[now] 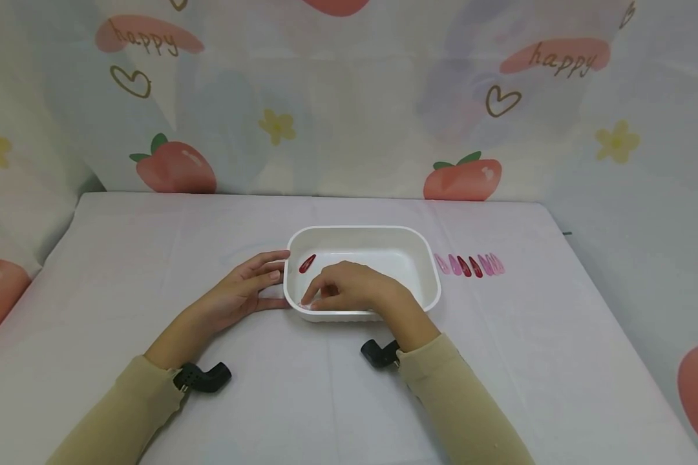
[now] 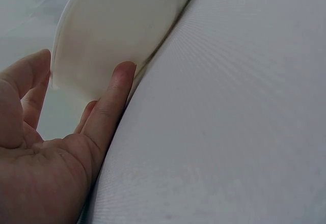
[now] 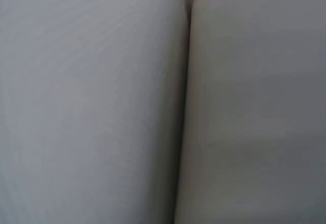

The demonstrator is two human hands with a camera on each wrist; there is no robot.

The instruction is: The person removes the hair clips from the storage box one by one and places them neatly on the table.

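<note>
A white plastic tray stands on the table. My left hand touches its left end with fingers extended; in the left wrist view, fingertips rest against the outer wall. My right hand reaches over the near rim into the tray. Its thumb and index finger pinch a small pale pink hair clip at the near left corner, mostly hidden by the fingertips. A red snap hair clip lies inside, near the left wall. The right wrist view has only the tray's outer wall and the cloth, no hand.
Right of the tray, several pink and red hair clips lie in a row on the white tablecloth. A printed curtain hangs behind the table and at both sides.
</note>
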